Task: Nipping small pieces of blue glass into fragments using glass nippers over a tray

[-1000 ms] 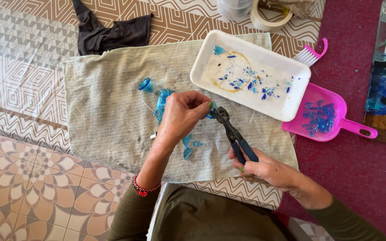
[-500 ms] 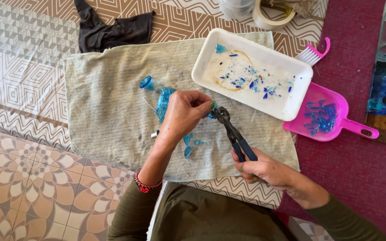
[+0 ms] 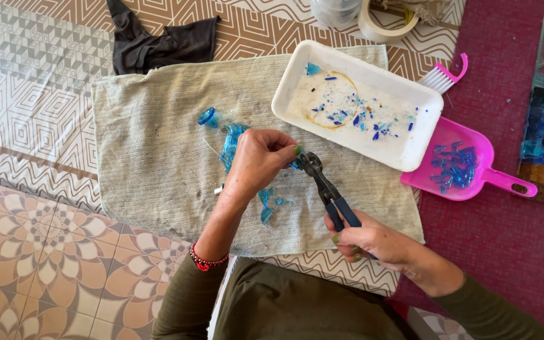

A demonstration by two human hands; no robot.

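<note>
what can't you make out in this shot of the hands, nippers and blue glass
Head view:
- Blue glass piece in the left hand: fingers cover most of it.
- Blue-handled metal nippers: handle ends hidden in the right hand.
- Roll of beige tape: cut by the top edge.
- Chips in the white rectangular tray: too small to tell.

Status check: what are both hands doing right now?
Left hand pinching blue glass piece. Right hand squeezing nippers on it. Nothing in the way.

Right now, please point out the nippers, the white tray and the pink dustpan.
nippers (image 3: pixel 328 192): head view, on the pivot area.
white tray (image 3: pixel 423 99): head view, right rim.
pink dustpan (image 3: pixel 498 179): head view, handle.
</note>
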